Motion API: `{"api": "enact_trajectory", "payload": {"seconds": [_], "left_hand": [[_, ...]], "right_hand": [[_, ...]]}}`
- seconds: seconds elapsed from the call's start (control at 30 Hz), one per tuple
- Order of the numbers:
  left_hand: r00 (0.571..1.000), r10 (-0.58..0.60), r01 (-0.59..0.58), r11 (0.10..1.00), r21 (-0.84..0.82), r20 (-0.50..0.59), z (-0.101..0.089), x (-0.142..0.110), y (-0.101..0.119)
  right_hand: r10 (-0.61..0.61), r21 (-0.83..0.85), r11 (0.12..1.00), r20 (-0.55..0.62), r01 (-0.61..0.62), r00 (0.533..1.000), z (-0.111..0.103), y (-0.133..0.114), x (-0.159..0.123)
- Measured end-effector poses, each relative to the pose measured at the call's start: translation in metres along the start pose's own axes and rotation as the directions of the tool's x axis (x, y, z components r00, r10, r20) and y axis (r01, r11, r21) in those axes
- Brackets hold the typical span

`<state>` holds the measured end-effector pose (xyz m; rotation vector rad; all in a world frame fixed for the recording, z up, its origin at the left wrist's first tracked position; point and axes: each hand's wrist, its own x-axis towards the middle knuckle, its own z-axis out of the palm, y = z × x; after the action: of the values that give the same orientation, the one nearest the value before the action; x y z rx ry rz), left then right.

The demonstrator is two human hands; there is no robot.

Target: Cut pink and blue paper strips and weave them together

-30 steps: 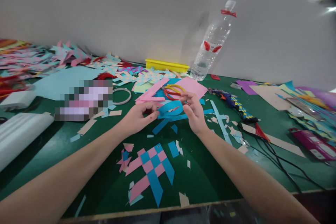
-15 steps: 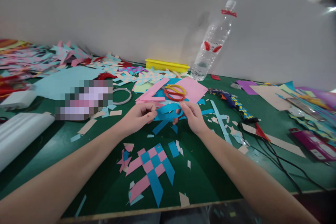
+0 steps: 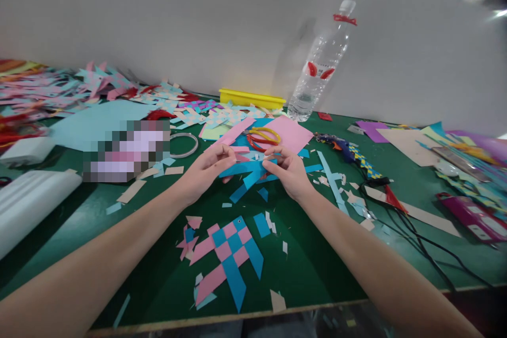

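Note:
Between my two hands stretches a blue paper strip (image 3: 240, 169), folded so that one end slants downward near the right fingers. My left hand (image 3: 209, 169) pinches its left part between thumb and fingers. The fold is gripped at the right by my right hand (image 3: 290, 171). Just behind the hands lie scissors (image 3: 264, 137) with one yellow and one red handle, resting on pink and blue paper (image 3: 293, 134). Nearer to me, a woven pink-and-blue paper fish (image 3: 230, 245) lies flat, with a small pink-and-blue star-like piece (image 3: 189, 237) beside it.
A clear plastic bottle (image 3: 320, 66) leans against the grey wall. Along the back lie a yellow bar (image 3: 251, 98) and heaps of woven paper pieces (image 3: 106, 79). A tape ring (image 3: 184, 146) sits left; black cords (image 3: 414, 237) and a purple packet (image 3: 473, 216) lie right. Paper scraps are scattered about.
The blue strip was curved in a loop between my hands; now it is drawn flatter and folded, with an end pointing down. My fingers have shifted slightly on it.

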<state>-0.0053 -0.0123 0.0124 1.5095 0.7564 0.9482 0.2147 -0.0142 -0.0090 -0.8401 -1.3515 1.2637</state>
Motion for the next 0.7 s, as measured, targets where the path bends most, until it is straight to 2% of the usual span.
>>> {"api": "enact_trajectory", "payload": {"seconds": [0.2,0.37,0.53,0.7], "left_hand": [[0.996,-0.05,0.038,0.987,0.154,0.072,0.0024,-0.001,0.0025],[0.995,-0.068,0.045,0.961,0.272,0.077,0.003,-0.0016,0.0045],[0.997,-0.017,-0.001,0.968,0.25,0.07,0.0029,-0.0022,0.0067],[0.998,0.064,-0.065,0.976,0.21,0.012,0.0012,-0.0028,0.0062]], "right_hand": [[-0.018,-0.039,0.999,-0.03,0.017,0.999,0.0006,-0.0022,0.0004],[-0.004,-0.038,0.999,-0.026,0.003,1.0,0.0006,-0.0023,0.0002],[-0.014,-0.025,1.0,-0.03,0.014,0.999,0.0008,-0.0009,0.0007],[-0.005,-0.026,1.0,-0.073,0.003,0.997,0.001,0.0001,0.0016]]}}
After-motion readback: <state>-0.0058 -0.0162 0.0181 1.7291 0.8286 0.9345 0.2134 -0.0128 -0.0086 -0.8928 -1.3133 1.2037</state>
